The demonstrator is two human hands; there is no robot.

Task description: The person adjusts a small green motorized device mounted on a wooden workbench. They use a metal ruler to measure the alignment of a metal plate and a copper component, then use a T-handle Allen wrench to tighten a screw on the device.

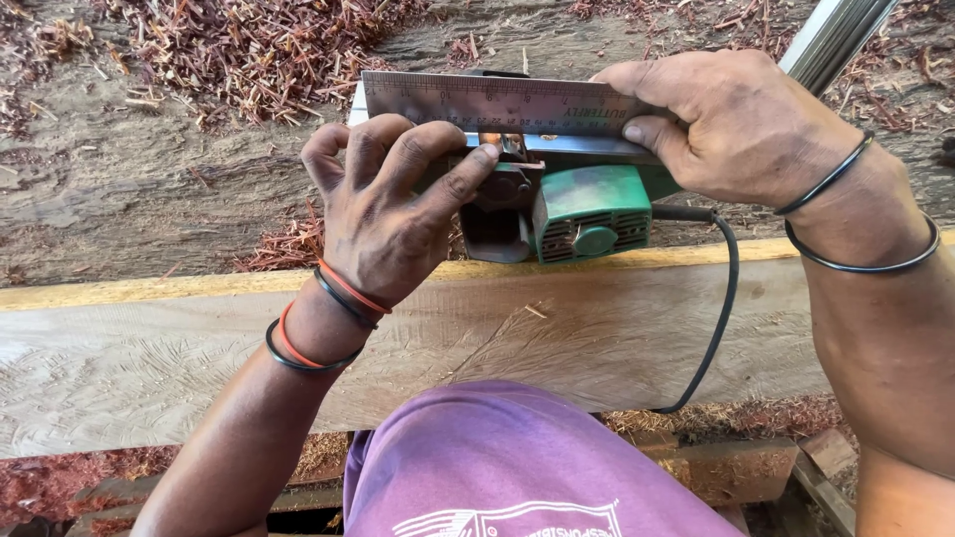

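Note:
A green electric planer (pixel 587 212) lies upturned at the far edge of a pale wooden plank (pixel 149 348). A steel ruler (pixel 497 101) stands on edge across the planer's metal sole. My right hand (pixel 726 124) grips the ruler's right end and the planer body beneath it. My left hand (pixel 388 204) is spread over the planer's left part, fingertips pressing on the dark blade area just below the ruler. Both wrists wear thin black bands; the left also has orange ones.
The planer's black cord (pixel 724 308) runs down across the plank toward me. Reddish wood shavings (pixel 249 45) cover the rough timber behind. A grey metal bar (pixel 834 35) leans in at top right. My purple shirt (pixel 497 467) fills the bottom centre.

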